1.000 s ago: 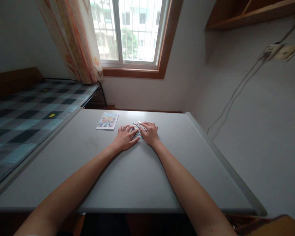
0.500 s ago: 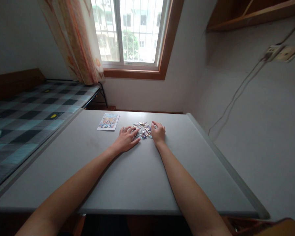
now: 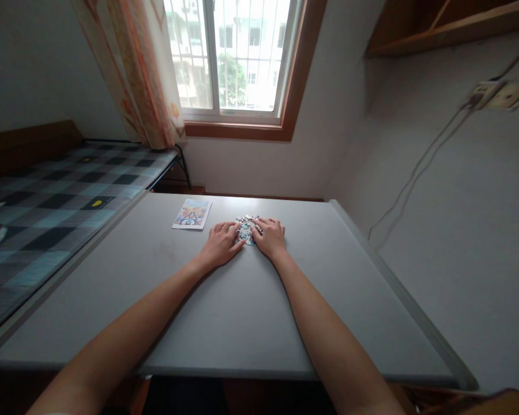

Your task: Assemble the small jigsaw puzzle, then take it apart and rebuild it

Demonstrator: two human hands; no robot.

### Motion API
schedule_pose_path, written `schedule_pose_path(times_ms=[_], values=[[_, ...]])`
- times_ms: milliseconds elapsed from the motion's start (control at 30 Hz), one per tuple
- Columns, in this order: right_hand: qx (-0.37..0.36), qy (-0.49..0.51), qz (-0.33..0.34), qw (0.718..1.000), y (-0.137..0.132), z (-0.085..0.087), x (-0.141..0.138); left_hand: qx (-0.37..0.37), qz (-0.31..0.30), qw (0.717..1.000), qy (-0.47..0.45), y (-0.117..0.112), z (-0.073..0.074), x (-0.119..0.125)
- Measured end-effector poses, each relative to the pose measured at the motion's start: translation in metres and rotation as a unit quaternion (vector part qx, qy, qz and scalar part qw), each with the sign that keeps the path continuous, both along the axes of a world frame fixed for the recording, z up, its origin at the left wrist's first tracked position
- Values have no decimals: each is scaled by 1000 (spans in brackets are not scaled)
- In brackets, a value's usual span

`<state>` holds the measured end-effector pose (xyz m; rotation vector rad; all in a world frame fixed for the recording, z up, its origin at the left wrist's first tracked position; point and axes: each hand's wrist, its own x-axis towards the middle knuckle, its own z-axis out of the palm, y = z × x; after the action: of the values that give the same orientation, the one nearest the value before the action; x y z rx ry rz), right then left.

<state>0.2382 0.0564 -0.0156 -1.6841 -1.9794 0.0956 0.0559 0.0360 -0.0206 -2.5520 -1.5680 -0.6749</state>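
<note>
A small heap of jigsaw puzzle pieces (image 3: 247, 229) lies on the pale grey table (image 3: 225, 323), between my two hands. My left hand (image 3: 222, 242) rests palm down at the heap's left side, thumb apart from the fingers, fingertips touching its edge. From the right, my right hand (image 3: 270, 236) lies against the pieces, with its thumb and fingers spread and partly covering them. Neither hand holds a piece that I can make out. A printed picture card (image 3: 192, 214) lies flat to the left of the heap, beyond my left hand.
On the left, a bed with a checked cover (image 3: 69, 199) stands along the table. A curtain (image 3: 145, 80) hangs beside the barred window (image 3: 246, 57). A cable (image 3: 410, 178) runs down the right wall from a socket (image 3: 501, 95), below a wooden shelf (image 3: 450, 31).
My right hand has moved left and turned flatter onto the pieces, its fingers opening out. The heap is drawn closer together. My left hand stays nearly in place.
</note>
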Motion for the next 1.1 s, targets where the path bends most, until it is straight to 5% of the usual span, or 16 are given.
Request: schedule_pose_path(times_ms=[233,500,1100], values=[[-13,9,-66,998,1,1,4,-1,-4,1000,-9,0,-2,-1],[-6,-8,-50,999,-1,-2,4,-8,-15,1000,-11,-3,2,-1],[7,46,-123,991,4,-4,10,-18,-14,1000,-15,-2,3,-1]])
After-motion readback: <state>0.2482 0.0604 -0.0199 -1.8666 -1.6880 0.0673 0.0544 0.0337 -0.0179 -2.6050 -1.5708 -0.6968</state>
